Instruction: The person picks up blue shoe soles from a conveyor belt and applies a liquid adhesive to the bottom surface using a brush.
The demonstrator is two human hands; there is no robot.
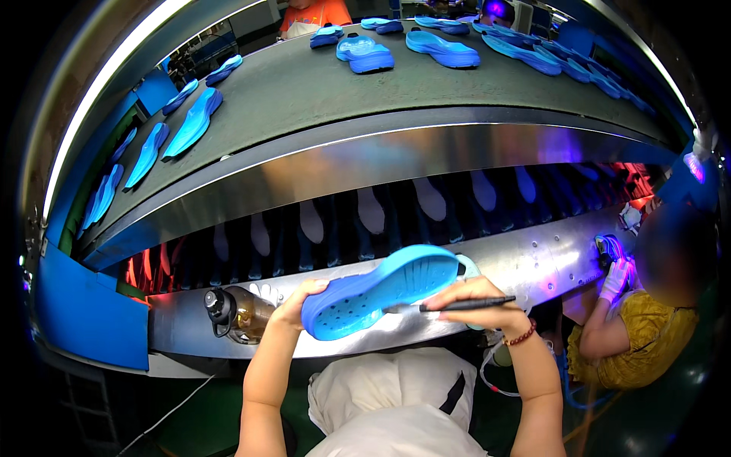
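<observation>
A blue shoe sole (373,295), lighter on its inner face and dotted with small holes, is held tilted above the metal ledge. My left hand (295,303) grips its left end, with the fingers wrapped round the edge. In my right hand (480,293) is a thin black-handled brush (487,303), its pale tip against the sole's inner face near the middle. A beaded bracelet circles my right wrist. Behind the sole's right end, a pale green rounded thing (467,266) shows in part; most of it is hidden.
A dark-capped bottle (247,314) stands on the metal ledge (533,263) at left. Beyond, several uppers or lasts glow red at both ends of a slot. Above it, a dark conveyor belt (289,107) carries several blue soles (442,49). A person in yellow (640,339) works at right.
</observation>
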